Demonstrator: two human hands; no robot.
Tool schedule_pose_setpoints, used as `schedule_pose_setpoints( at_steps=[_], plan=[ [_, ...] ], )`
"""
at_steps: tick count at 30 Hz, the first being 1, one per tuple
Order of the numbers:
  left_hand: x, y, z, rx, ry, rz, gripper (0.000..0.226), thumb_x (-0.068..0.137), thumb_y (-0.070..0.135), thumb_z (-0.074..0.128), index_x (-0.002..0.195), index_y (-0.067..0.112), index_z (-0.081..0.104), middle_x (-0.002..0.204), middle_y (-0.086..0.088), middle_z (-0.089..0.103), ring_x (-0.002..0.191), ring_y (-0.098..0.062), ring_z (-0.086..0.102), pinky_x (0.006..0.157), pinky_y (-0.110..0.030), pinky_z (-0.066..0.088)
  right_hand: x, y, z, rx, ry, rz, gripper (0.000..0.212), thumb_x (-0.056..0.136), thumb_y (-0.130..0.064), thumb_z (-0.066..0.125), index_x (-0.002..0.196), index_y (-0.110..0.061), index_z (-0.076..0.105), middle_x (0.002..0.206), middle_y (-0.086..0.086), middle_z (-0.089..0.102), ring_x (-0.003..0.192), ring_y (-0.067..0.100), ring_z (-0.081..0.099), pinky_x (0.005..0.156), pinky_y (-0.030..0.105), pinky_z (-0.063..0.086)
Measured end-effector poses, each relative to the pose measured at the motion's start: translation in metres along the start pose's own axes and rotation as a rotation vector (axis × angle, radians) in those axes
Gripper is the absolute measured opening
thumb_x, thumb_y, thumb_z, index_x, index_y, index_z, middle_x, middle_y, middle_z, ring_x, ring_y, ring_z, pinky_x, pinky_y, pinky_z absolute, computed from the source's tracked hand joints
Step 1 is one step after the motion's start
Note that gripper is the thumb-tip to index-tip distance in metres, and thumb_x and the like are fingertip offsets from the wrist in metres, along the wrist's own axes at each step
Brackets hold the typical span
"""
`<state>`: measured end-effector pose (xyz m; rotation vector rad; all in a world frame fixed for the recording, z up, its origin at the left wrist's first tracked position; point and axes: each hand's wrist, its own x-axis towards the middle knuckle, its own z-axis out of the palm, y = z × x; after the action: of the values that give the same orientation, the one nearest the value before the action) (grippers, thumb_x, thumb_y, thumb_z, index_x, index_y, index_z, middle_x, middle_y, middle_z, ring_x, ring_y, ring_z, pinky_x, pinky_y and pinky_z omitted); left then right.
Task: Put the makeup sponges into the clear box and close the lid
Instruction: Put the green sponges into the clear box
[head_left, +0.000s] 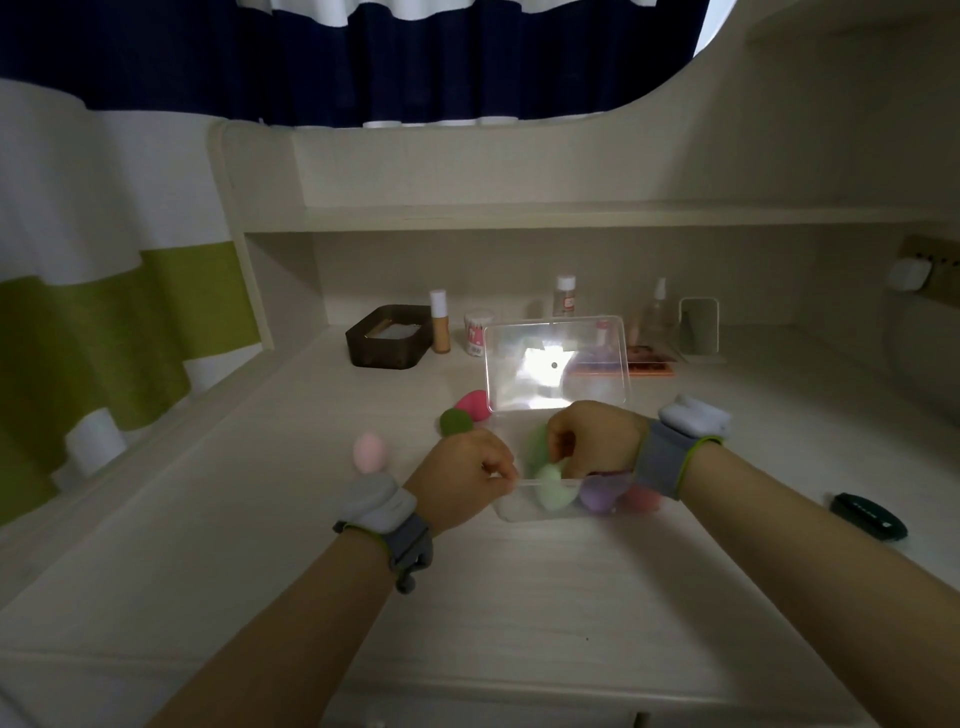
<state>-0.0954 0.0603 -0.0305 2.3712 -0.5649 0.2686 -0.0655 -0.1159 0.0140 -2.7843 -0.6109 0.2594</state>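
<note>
The clear box (537, 513) stands on the desk with its lid (556, 364) upright and open behind it. Inside lie a light green sponge (553, 488), a purple sponge (600, 494), a pink sponge (643, 499) and a darker green one (535, 448). My right hand (595, 434) reaches down into the box, fingers curled on the light green sponge. My left hand (465, 475) pinches the box's left rim. Outside the box to the left sit a dark pink sponge (475, 405), a dark green sponge (456, 422) and a pale pink sponge (369, 452).
At the back of the desk stand a dark tray (387, 338), a foundation bottle (440, 322), a cotton swab tub (479, 332), two clear bottles, a small mirror (698, 327) and a palette (649, 364). A dark flat case (867, 516) lies at the right.
</note>
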Motion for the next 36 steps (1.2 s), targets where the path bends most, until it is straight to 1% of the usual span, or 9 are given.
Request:
schedule_pose_setpoints(
  at_steps=[2, 7, 12, 17, 22, 26, 30, 33, 36],
  plan=[
    [0.000, 0.000, 0.000, -0.007, 0.000, 0.000, 0.011, 0.076, 0.000, 0.068, 0.084, -0.006, 0.073, 0.105, -0.020, 0.067, 0.080, -0.007, 0.053, 0.066, 0.007, 0.037, 0.002, 0.000, 0.000, -0.014, -0.010, -0.012, 0.023, 0.070, 0.000, 0.066, 0.093, -0.002, 0.070, 0.080, 0.003, 0.057, 0.077, 0.019, 0.054, 0.071, 0.029, 0.045],
    [0.000, -0.002, 0.001, -0.013, -0.004, 0.014, 0.012, 0.076, 0.001, 0.069, 0.085, -0.006, 0.073, 0.105, -0.020, 0.066, 0.067, 0.009, 0.051, 0.066, 0.006, 0.039, 0.006, -0.002, 0.000, -0.074, -0.016, -0.022, 0.024, 0.065, 0.007, 0.064, 0.086, 0.000, 0.073, 0.062, 0.001, 0.058, 0.072, 0.022, 0.055, 0.068, 0.028, 0.047],
    [0.000, -0.002, 0.000, -0.012, -0.013, 0.017, 0.013, 0.077, 0.002, 0.068, 0.087, -0.005, 0.073, 0.106, -0.019, 0.066, 0.070, 0.009, 0.047, 0.066, 0.006, 0.039, 0.006, -0.006, 0.001, -0.115, -0.020, -0.024, 0.029, 0.068, 0.007, 0.060, 0.089, -0.004, 0.076, 0.097, 0.018, 0.074, 0.089, 0.034, 0.067, 0.086, 0.037, 0.057],
    [-0.001, -0.001, 0.000, -0.013, -0.017, 0.012, 0.013, 0.077, 0.003, 0.068, 0.088, -0.004, 0.073, 0.106, -0.018, 0.066, 0.069, 0.009, 0.047, 0.064, 0.006, 0.038, 0.003, -0.004, -0.004, -0.099, -0.056, -0.009, 0.030, 0.071, 0.004, 0.063, 0.095, -0.007, 0.076, 0.100, 0.018, 0.074, 0.095, 0.036, 0.068, 0.089, 0.041, 0.056],
    [-0.002, 0.001, -0.002, 0.005, -0.029, -0.010, 0.015, 0.080, 0.006, 0.067, 0.092, -0.001, 0.073, 0.109, -0.014, 0.065, 0.080, -0.005, 0.052, 0.066, 0.006, 0.039, -0.007, -0.003, -0.016, -0.063, -0.076, -0.007, 0.031, 0.081, -0.001, 0.059, 0.108, -0.010, 0.072, 0.105, 0.007, 0.073, 0.084, 0.014, 0.058, 0.072, 0.015, 0.047],
    [-0.003, 0.001, -0.003, 0.032, -0.037, -0.027, 0.021, 0.082, 0.007, 0.064, 0.101, 0.006, 0.071, 0.100, -0.001, 0.059, 0.087, -0.008, 0.051, 0.067, 0.004, 0.039, -0.009, 0.001, -0.019, 0.049, -0.022, 0.048, 0.037, 0.077, 0.007, 0.051, 0.099, -0.010, 0.075, 0.081, 0.005, 0.069, 0.071, 0.013, 0.057, 0.075, 0.027, 0.051],
    [-0.004, 0.002, -0.006, 0.033, -0.013, -0.046, 0.025, 0.086, 0.007, 0.058, 0.109, 0.011, 0.067, 0.097, 0.005, 0.055, 0.090, -0.007, 0.051, 0.072, -0.002, 0.038, -0.006, -0.001, -0.027, 0.175, 0.126, 0.032, 0.042, 0.078, 0.015, 0.043, 0.102, -0.002, 0.073, 0.095, 0.012, 0.069, 0.080, 0.013, 0.058, 0.058, 0.002, 0.044],
    [-0.005, -0.001, -0.010, 0.013, 0.052, -0.109, 0.025, 0.086, 0.006, 0.057, 0.107, 0.012, 0.068, 0.102, 0.003, 0.062, 0.092, -0.006, 0.051, 0.080, -0.012, 0.040, 0.002, -0.006, -0.032, 0.287, 0.199, -0.008, 0.043, 0.081, 0.018, 0.038, 0.104, 0.004, 0.070, 0.090, 0.013, 0.064, 0.070, 0.014, 0.056, 0.057, 0.003, 0.044],
    [-0.006, -0.007, -0.015, 0.029, 0.149, -0.161, 0.024, 0.085, 0.004, 0.058, 0.106, 0.008, 0.068, 0.114, -0.008, 0.067, 0.092, -0.010, 0.052, 0.078, -0.006, 0.033, 0.011, -0.015, -0.028, 0.308, 0.249, -0.026, 0.039, 0.082, 0.014, 0.040, 0.100, 0.002, 0.073, 0.085, 0.011, 0.066, 0.070, 0.011, 0.057, 0.067, 0.008, 0.045]
  ],
)
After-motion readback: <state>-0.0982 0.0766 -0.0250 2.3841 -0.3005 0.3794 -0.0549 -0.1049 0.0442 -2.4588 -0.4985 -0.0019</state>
